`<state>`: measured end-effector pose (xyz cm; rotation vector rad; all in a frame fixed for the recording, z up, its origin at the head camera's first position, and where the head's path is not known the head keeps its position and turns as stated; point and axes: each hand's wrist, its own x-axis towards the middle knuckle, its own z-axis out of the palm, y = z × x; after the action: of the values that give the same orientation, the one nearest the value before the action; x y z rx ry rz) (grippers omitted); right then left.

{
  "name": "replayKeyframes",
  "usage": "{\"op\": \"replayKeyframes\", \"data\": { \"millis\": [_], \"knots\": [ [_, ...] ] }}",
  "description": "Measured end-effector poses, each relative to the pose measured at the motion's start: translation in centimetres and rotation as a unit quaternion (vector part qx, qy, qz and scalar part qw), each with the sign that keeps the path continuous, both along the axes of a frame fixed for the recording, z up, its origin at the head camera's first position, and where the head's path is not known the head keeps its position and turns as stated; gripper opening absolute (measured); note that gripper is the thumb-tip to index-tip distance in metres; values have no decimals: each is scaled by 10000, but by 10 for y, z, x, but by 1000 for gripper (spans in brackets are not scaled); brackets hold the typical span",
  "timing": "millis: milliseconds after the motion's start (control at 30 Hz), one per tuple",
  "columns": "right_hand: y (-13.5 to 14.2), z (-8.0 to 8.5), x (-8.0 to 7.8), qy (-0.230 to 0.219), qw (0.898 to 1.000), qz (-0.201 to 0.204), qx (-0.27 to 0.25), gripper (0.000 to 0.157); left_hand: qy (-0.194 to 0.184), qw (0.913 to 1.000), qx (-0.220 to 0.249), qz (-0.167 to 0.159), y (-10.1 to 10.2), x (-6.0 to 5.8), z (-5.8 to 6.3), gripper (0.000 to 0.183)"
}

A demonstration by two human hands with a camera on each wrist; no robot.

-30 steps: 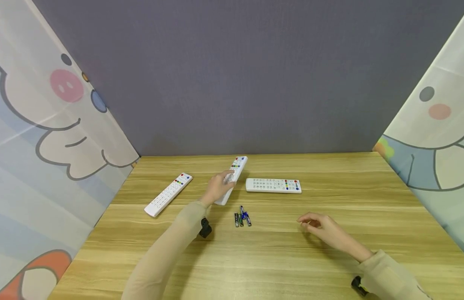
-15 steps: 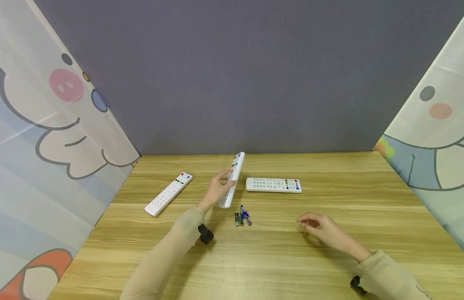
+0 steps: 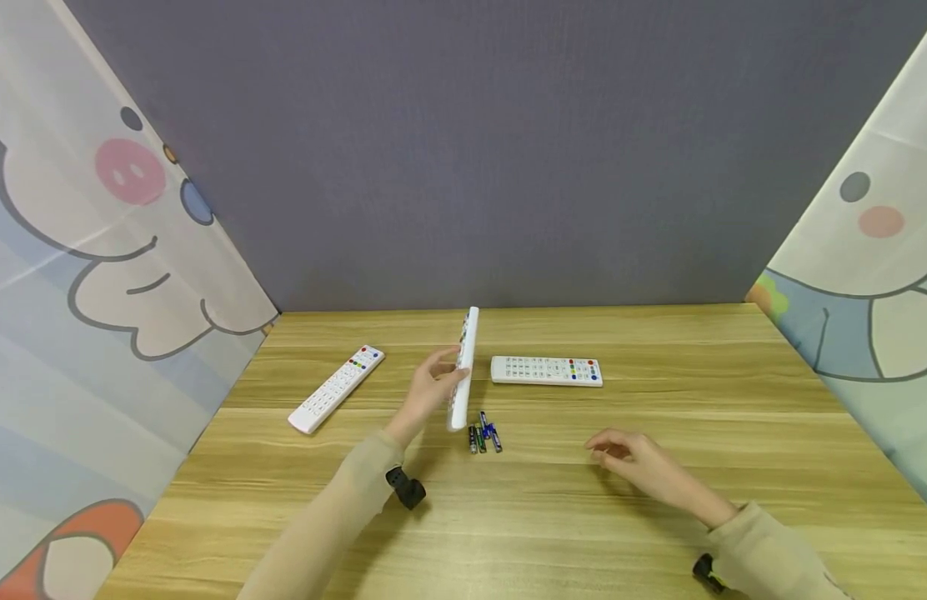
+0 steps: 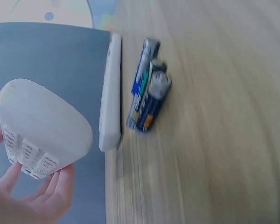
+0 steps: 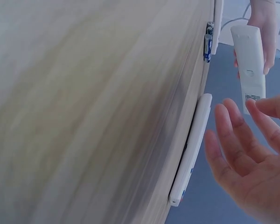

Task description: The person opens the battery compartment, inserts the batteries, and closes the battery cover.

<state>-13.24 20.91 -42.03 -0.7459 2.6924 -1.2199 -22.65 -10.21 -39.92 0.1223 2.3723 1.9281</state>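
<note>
My left hand grips a white remote control by its edges, raised off the table and turned on its side. In the right wrist view the back of this held remote shows, with a label near its far end. Just below it on the table lie several small batteries, bunched together. A second remote lies flat, buttons up, right of the held one. My right hand hovers low near the table, fingers loosely bent and holding nothing.
Another white remote lies slanted at the left of the wooden table. A dark grey panel stands along the back edge. Cartoon-print sheets hang at both sides.
The left hand has lifted the remote and rolled it from buttons facing up onto its edge, bringing it slightly nearer. The right hand has shifted slightly left.
</note>
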Motion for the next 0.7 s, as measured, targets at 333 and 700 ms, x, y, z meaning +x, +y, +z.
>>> {"op": "replayKeyframes", "data": {
  "millis": [333, 700],
  "knots": [
    [-14, 2, 6, 189, 9995, 250, -8, 17, -576, 9921, 1098, 181, 1, 21, 6, 52],
    [-31, 4, 9, 345, 9983, 391, -278, 16, -591, 9803, 1878, 155, 7, 45, 15, 54]
  ]
}}
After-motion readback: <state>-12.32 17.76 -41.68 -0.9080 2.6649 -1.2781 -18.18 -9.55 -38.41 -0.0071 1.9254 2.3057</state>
